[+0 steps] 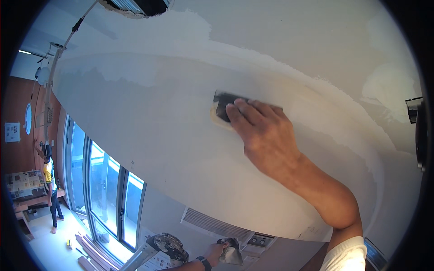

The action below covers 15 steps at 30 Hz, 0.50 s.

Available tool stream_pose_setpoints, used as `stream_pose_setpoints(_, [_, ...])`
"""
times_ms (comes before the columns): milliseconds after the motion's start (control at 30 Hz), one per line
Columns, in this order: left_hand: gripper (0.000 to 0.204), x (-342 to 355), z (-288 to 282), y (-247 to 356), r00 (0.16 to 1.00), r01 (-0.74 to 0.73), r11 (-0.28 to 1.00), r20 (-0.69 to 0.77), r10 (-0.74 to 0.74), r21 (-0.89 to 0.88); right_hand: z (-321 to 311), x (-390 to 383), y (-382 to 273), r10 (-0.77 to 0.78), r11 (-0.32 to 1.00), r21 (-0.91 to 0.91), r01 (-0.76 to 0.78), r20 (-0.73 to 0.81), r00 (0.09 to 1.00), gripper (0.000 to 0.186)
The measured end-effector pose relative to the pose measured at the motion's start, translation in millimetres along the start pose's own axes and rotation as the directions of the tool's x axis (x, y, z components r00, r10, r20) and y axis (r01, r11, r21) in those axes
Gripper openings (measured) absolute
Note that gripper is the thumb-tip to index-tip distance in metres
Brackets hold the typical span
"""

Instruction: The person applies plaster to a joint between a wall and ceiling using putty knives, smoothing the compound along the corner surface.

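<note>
My right hand point(264, 131) reaches up with its fingers closed over a dark flat rectangular tool point(222, 107). The tool lies against the pale plastered ceiling point(181, 135); its kind, scraper or sanding block, does not show clearly. A cream-coloured rounded patch shows at the tool's lower left edge. Low in the picture my left hand point(216, 254), with a dark band at the wrist, grips a flat scraper-like piece point(232, 253), dark at the top and pale below. Smears and ragged-edged patches of filler point(289, 67) run across the ceiling around the right hand.
A ladder point(140, 255) with a dark, stained top point(168, 246) stands beside my left arm. An opening point(135, 5) with a ragged rim breaks the ceiling. Below are glass doors point(106, 180), a vent grille point(214, 222), long strips point(97, 253) on the floor and another person point(49, 180).
</note>
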<state>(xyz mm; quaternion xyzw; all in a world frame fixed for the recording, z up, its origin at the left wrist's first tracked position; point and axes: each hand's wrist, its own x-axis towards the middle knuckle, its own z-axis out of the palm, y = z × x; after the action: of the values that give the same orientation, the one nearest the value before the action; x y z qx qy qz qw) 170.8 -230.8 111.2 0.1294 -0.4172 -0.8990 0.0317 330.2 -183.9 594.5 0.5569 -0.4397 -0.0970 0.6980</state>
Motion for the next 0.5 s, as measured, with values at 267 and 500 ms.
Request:
stream_pose_setpoints(267, [0.037, -13.6, 7.2, 6.7, 1.0, 0.023, 1.0, 0.012, -0.023, -0.016, 13.9, 18.7, 26.7, -0.027, 0.98, -0.198, -0.009, -0.175, 0.984, 0.036])
stream_pose_setpoints(500, [0.028, -34.1, 13.6, 21.8, 1.0, 0.007, 1.0, -0.004, -0.007, -0.015, 23.3, 6.1, 6.9, -0.002, 0.999, -0.035, 0.001, -0.025, 1.0, 0.037])
